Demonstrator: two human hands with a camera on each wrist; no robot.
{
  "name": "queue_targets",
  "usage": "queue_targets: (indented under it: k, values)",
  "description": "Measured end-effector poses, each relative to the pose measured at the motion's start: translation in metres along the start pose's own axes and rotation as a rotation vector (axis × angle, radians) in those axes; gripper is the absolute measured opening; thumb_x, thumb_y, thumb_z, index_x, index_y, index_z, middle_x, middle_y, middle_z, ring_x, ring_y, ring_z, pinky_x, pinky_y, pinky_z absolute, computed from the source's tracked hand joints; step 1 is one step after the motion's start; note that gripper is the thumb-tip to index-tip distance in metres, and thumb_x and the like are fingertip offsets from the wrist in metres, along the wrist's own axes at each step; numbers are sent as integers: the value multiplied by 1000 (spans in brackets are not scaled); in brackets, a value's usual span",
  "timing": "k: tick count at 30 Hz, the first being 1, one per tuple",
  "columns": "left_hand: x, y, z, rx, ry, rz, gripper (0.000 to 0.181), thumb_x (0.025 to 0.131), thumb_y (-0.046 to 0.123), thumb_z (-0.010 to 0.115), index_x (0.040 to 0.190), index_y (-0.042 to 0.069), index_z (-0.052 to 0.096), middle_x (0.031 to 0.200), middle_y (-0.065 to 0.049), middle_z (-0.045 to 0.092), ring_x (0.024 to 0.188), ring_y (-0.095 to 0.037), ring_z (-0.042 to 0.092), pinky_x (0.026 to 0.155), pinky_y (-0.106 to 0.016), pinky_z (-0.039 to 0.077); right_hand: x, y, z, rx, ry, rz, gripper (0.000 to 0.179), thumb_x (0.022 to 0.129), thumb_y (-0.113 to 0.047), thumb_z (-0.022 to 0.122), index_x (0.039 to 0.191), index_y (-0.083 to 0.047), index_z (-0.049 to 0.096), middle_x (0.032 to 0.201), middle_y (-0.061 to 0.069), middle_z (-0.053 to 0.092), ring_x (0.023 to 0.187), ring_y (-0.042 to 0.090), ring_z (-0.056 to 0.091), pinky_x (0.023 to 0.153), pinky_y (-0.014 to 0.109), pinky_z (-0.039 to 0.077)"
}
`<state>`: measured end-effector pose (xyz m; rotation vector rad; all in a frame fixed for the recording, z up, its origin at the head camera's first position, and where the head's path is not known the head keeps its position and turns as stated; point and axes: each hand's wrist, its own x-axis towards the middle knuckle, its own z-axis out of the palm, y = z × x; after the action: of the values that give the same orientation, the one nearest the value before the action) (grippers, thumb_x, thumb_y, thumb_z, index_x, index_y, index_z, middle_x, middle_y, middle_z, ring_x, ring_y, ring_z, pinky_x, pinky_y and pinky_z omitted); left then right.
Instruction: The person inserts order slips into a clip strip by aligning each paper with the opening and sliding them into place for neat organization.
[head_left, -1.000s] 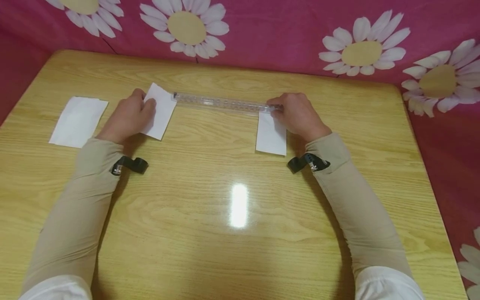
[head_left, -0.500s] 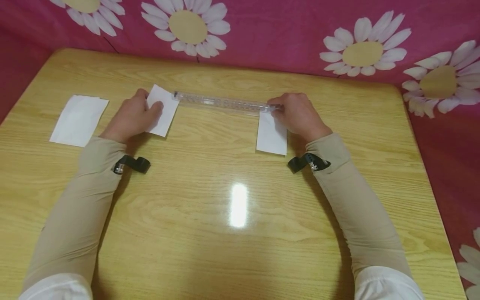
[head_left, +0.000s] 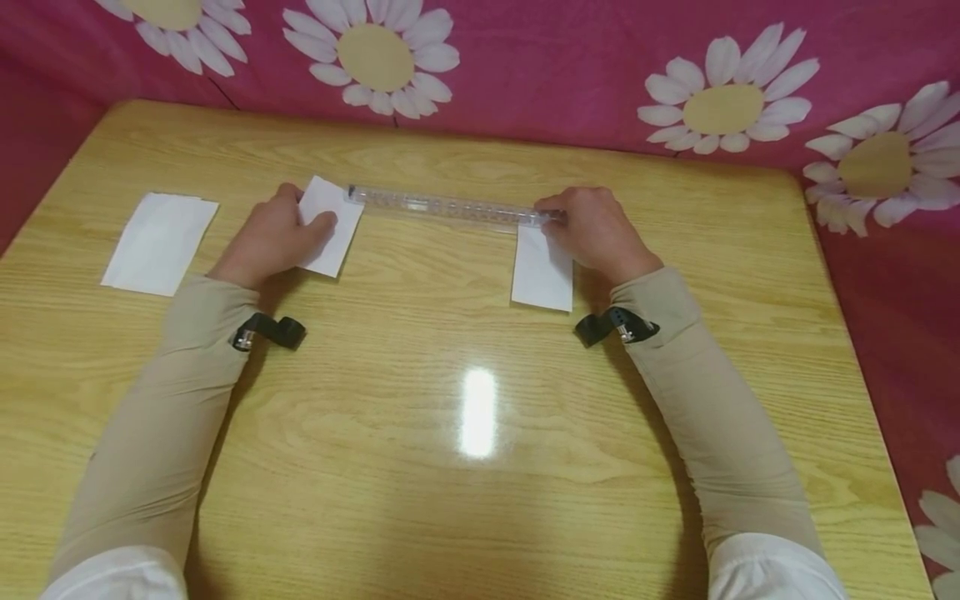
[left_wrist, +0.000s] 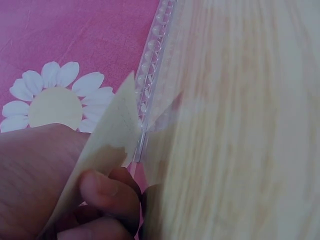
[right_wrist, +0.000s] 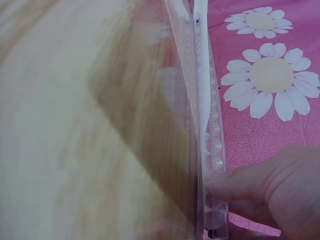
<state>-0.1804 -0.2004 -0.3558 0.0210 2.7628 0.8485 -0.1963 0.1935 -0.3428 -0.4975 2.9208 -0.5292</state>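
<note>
My left hand (head_left: 273,233) pinches a white card (head_left: 330,225) between thumb and fingers. This card's upper right corner is right at the left end of a long, clear plastic rack (head_left: 442,205) with a row of rounded bumps. In the left wrist view, the card (left_wrist: 111,131) stands tilted beside the rack (left_wrist: 152,65). At the rack's other end, my right hand (head_left: 598,232) grips the rack, with fingertips by a second white card (head_left: 542,271) that overlaps it. Seen edge-on in the right wrist view, that second card (right_wrist: 204,70) runs along the rack (right_wrist: 216,135).
A few white cards lie loosely stacked (head_left: 159,243) on the wooden table (head_left: 420,375), left of my left hand. Behind the table's far edge hangs a pink cloth (head_left: 540,75) printed with daisies.
My left hand has shifted a little to the right with its card, bringing the card closer over the rack's left end. The right hand, its card and the rack have stayed in place.
</note>
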Motion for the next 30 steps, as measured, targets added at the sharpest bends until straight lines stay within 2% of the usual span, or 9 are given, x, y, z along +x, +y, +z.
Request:
queue_targets:
  k: [5,14,22,30]
  values:
    - [0,2,1,6,-2,-1,71,103,47,45,140,-13,37,103,-24,56,92,-35,55,84,-47,47,0,0,0,2,6,-7,35,100,-8,62,134,-7,68,128,20,72,108,34,69,96,48,55]
    - [-2,7,2,8,5,-6,73,102,47,45,142,-13,35,112,-30,58,97,-39,56,91,-52,47,-2,-2,0,6,3,-7,35,100,-7,63,134,-7,68,126,21,72,107,34,70,95,48,56]
    - [-4,13,4,38,-4,-60,78,102,51,44,143,-15,34,129,-38,54,112,-46,53,107,-62,43,-3,0,1,14,3,2,34,100,-8,63,134,-7,69,127,21,72,108,34,69,96,48,55]
    - [-3,19,5,75,-30,-77,81,102,51,42,144,-18,37,134,-38,52,109,-42,51,105,-60,45,-1,0,0,14,13,-12,34,100,-8,62,133,-6,69,126,20,72,109,34,70,96,48,55]
